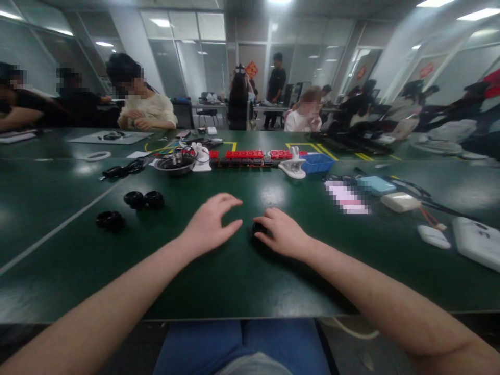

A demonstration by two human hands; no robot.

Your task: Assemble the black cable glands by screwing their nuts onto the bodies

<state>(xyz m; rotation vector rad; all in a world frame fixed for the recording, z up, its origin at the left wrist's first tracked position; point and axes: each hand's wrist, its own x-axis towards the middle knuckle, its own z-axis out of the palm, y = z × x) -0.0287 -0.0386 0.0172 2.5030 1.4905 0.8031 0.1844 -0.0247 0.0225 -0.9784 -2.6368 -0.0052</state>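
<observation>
Over the middle of the green table, my left hand (209, 223) holds nothing, its thumb and fingers apart and pointing right. My right hand (282, 233) is closed around a small black round part (258, 228), mostly hidden under the fingers, at the tabletop. A gap separates the two hands. To the left lie similar glossy black ring-like parts: a touching pair (144, 200) and a single black part (111, 221) nearer me. Their exact kind is not clear.
Across the back stand a grey bowl (164, 165) with cables, red blocks in a row (245, 154), a white stand (294, 164) and a blue bin (318, 163). On the right lie a phone (347, 197), white cases and cables. Several people sit beyond the table.
</observation>
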